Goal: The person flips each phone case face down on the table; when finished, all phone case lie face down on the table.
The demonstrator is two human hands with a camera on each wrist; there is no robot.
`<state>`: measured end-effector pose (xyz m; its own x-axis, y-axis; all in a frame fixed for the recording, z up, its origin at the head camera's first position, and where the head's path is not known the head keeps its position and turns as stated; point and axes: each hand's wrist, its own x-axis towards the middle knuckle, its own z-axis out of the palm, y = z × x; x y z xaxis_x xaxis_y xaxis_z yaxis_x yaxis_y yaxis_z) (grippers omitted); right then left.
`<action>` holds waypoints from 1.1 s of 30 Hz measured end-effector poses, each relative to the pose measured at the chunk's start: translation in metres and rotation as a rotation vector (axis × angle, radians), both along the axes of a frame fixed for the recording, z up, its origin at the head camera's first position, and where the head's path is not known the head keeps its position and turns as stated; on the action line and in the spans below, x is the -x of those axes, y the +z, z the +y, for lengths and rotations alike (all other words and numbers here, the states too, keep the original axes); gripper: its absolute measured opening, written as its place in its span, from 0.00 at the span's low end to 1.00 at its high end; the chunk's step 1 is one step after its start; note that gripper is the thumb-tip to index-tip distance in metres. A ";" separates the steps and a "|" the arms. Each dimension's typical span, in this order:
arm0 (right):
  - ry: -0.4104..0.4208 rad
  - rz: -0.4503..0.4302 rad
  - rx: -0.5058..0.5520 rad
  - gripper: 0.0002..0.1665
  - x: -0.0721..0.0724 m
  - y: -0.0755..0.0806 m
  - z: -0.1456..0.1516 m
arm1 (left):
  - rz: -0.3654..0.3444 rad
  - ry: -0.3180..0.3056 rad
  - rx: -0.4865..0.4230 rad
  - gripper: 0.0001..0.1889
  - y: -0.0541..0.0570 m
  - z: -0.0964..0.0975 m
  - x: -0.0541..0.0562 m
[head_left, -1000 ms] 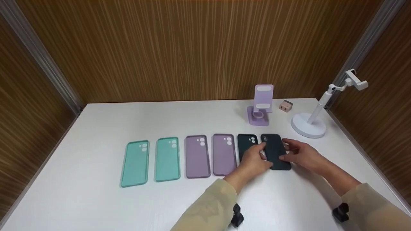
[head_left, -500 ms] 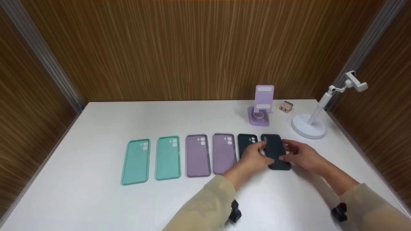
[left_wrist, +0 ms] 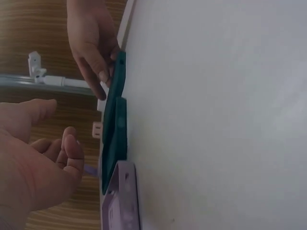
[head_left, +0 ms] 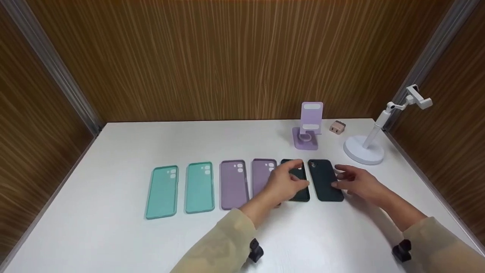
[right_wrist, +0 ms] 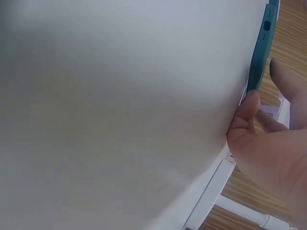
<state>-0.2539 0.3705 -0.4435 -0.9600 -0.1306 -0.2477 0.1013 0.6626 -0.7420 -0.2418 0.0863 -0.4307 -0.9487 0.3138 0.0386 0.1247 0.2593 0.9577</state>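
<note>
Six phone cases lie in a row, so several colours show in the head view. The rightmost, a dark green phone case (head_left: 326, 180), lies back side up. My right hand (head_left: 358, 184) is at its right edge, fingertips touching or very near it, without gripping it. Left of it, another dark green phone case (head_left: 303, 195) lies inside up, partly hidden under my left hand (head_left: 282, 184). That hand hovers with thumb and index finger apart, holding nothing. Two purple phone cases, one nearer left (head_left: 233, 185), and two mint phone cases, the outermost (head_left: 162, 193), continue the row.
A purple phone stand (head_left: 311, 117) stands behind the dark cases, with a small pink charger plug (head_left: 337, 127) beside it. A white phone holder (head_left: 363, 149) with a jointed arm stands at the back right. Wood-grain panels (head_left: 242, 60) border the white table (head_left: 94, 212).
My left hand has let go of the rightmost dark case and moved left over the neighbouring dark case. My right hand has barely moved, and the cases lie in the same places.
</note>
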 end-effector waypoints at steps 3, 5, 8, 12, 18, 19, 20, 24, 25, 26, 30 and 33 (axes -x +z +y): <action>-0.025 0.033 0.033 0.48 -0.002 0.004 -0.004 | 0.031 -0.012 0.052 0.33 0.002 -0.016 0.001; -0.035 0.055 0.033 0.47 -0.004 0.007 -0.006 | 0.061 -0.025 0.083 0.33 0.000 -0.023 0.003; -0.043 0.089 0.016 0.44 -0.007 0.014 -0.017 | 0.067 -0.040 0.117 0.34 -0.004 -0.030 0.006; -0.016 0.148 -0.018 0.40 -0.008 0.018 -0.037 | 0.076 -0.048 0.181 0.35 -0.010 -0.036 0.008; 0.049 0.196 -0.012 0.36 -0.008 0.014 -0.062 | 0.049 -0.050 0.240 0.38 -0.018 -0.039 0.009; 0.059 0.200 -0.006 0.36 -0.008 0.012 -0.064 | 0.051 -0.055 0.248 0.38 -0.019 -0.040 0.009; 0.069 0.207 -0.002 0.36 -0.007 0.011 -0.067 | 0.054 -0.060 0.257 0.39 -0.021 -0.040 0.010; 0.114 0.225 0.027 0.36 -0.005 0.006 -0.073 | 0.071 -0.084 0.293 0.40 -0.025 -0.041 0.012; 0.127 0.224 0.028 0.37 -0.004 0.006 -0.074 | 0.071 -0.090 0.302 0.41 -0.026 -0.041 0.012; 0.135 0.220 0.023 0.37 -0.004 0.005 -0.074 | 0.074 -0.096 0.311 0.42 -0.026 -0.041 0.013; 0.158 0.202 -0.021 0.39 -0.003 0.003 -0.075 | 0.089 -0.123 0.339 0.44 -0.026 -0.042 0.013; 0.171 0.201 -0.049 0.41 -0.002 0.001 -0.076 | 0.093 -0.136 0.355 0.45 -0.027 -0.043 0.012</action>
<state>-0.2518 0.2941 -0.4424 -0.9556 -0.2876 -0.0644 -0.1614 0.6934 -0.7022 -0.2540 0.0438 -0.4573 -0.8951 0.4458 -0.0114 0.2627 0.5478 0.7943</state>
